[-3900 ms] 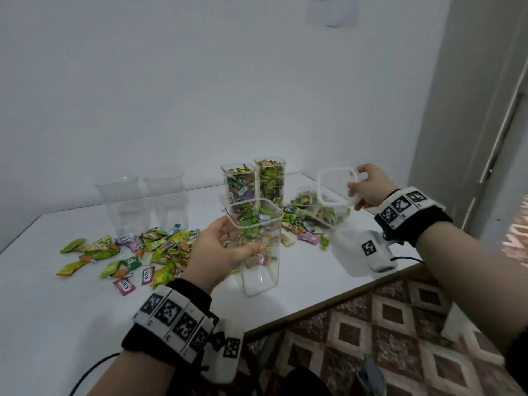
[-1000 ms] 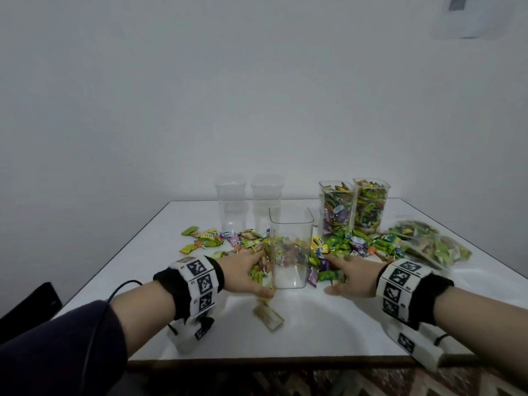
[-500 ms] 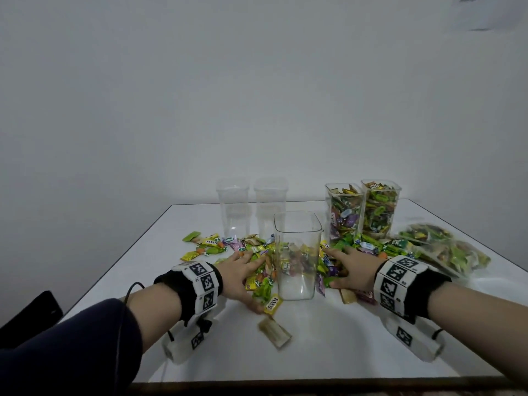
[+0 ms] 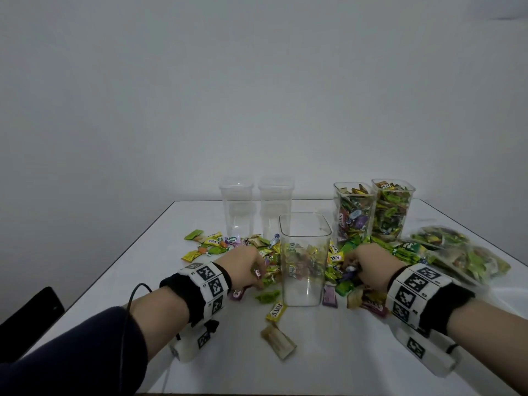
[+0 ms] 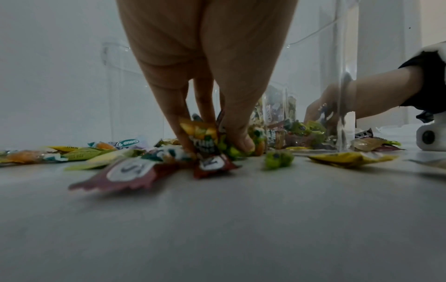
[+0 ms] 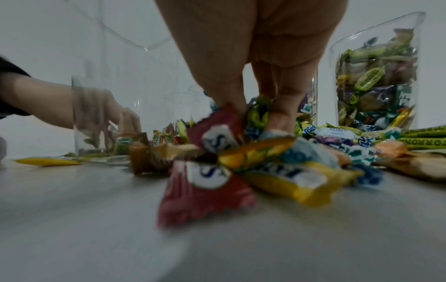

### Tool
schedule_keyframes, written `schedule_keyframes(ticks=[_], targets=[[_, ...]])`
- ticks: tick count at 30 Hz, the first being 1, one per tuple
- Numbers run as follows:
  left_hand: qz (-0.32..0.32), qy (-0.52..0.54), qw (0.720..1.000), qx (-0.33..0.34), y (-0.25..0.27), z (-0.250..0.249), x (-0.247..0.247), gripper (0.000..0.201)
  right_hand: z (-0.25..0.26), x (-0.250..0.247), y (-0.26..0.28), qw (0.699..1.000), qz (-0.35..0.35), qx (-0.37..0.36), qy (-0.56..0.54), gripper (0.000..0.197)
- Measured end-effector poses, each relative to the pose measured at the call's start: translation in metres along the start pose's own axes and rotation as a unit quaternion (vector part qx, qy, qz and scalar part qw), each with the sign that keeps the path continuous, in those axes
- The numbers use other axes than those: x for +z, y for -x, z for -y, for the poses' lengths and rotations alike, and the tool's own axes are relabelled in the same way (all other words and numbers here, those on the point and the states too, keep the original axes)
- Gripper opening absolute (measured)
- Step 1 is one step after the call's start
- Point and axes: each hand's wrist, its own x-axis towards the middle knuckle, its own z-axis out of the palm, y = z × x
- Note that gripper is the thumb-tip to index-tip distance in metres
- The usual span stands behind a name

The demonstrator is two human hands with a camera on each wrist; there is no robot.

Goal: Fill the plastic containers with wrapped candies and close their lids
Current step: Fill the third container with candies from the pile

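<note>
Candies [image 4: 258, 252] are strewn all over the table [image 4: 328, 364], mostly in a band running behind and beside both hands. Left hand [image 4: 245, 267] is down in the pile just left of the open jar [image 4: 304, 261], fingers [image 5: 231, 122] and thumb curled in and pinching a small bunch of wrappers against the tabletop. Right hand [image 4: 368, 265] does the same thing just right of the jar, fingers [image 6: 282, 106] bunched round a clump of red, yellow and blue wrappers. So both hands are gripping candies, one on each side.

The jar stands upright between the hands with its lid off and looks empty, though candies show through its clear walls from behind. Beyond the left hand, two empty jars [image 4: 255, 207] stand side by side near the far edge. Beyond the right hand, two full jars [image 4: 374, 212] stand touching, no lids on them. Further right of the right hand, some candy bags [image 4: 463, 252] lie close to the table's right edge.

On the near side of the hands the table is mostly bare white, just a yellow candy [image 4: 275, 311] and a tan candy [image 4: 278, 341] lying toward the front edge. A dark chair [image 4: 28, 318] pokes in off the table's left edge.
</note>
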Motion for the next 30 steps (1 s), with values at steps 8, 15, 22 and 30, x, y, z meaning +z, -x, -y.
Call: schedule_keyframes(ticks=[8,15,22,30], targets=[[-0.110,0.041,0.990,-0.075,0.002,-0.004,-0.004,0.021,-0.001,-0.002,0.003,0.992,-0.092,0.000,-0.091,0.027],[-0.180,0.077,0.975,-0.102,0.009,-0.007,-0.009,0.023,-0.001,-0.005,0.008,0.981,-0.144,-0.029,-0.130,0.018],[-0.207,0.107,0.965,-0.124,0.018,-0.008,-0.014,0.021,-0.010,-0.012,0.011,0.967,-0.197,-0.040,-0.159,0.011],[-0.358,0.199,0.902,-0.139,0.037,-0.008,-0.038,0.014,-0.021,-0.022,0.030,0.935,-0.283,-0.059,-0.206,0.007]])
